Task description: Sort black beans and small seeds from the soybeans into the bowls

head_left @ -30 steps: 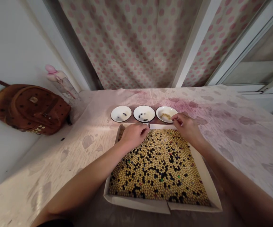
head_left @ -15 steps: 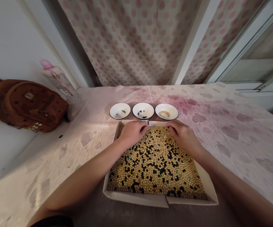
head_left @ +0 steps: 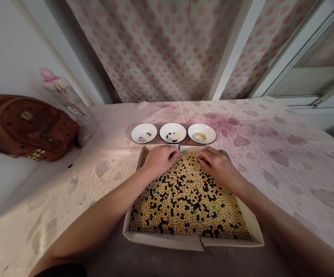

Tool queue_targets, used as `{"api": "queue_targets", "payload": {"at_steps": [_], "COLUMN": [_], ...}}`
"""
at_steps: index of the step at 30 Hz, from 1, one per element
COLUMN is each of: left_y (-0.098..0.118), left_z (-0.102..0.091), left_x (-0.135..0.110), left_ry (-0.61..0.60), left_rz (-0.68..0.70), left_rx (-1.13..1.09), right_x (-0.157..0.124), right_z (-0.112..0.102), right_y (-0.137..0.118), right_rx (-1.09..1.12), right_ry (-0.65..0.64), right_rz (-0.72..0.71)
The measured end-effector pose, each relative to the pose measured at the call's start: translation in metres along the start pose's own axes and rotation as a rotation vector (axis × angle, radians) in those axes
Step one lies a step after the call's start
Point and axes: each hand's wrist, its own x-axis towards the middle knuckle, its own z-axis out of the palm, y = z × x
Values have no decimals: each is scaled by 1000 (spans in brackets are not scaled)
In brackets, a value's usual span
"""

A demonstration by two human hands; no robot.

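A shallow white cardboard tray (head_left: 190, 242) lies in front of me, filled with yellow beans mixed with black and a few coloured ones (head_left: 184, 200). My left hand (head_left: 158, 159) rests curled on the beans at the tray's far left, fingers closed. My right hand (head_left: 217, 166) lies on the beans at the far right, fingers bent and pressed down into them. Behind the tray stand three small white bowls: the left bowl (head_left: 143, 133) and middle bowl (head_left: 172, 132) hold a few black beans, the right bowl (head_left: 202, 133) holds yellow ones.
A brown backpack (head_left: 28, 129) leans against the wall at the left, with a pink-capped bottle (head_left: 64, 94) beside it. The table wears a pale cloth with faded leaf prints (head_left: 285, 161). A dotted curtain (head_left: 161, 46) hangs behind.
My right hand came back from the right bowl and settled on the beans in the tray. My left hand stayed at the far left of the tray. The view shifted slightly.
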Motion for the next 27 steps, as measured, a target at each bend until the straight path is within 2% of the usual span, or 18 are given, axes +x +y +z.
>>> {"api": "queue_targets", "payload": {"at_steps": [10, 18, 27], "left_y": [-1, 0, 1], "left_z": [1, -1, -1], "left_x": [1, 0, 0], "left_ry": [-4, -22, -33], "left_rz": [11, -2, -8], "left_rx": [4, 15, 1], "right_x": [4, 2, 3], "right_z": [-9, -7, -6], "right_y": [-13, -11, -14], "right_rx": [66, 134, 109], "right_ry": [-60, -120, -125], "right_rz": [-62, -77, -88]}}
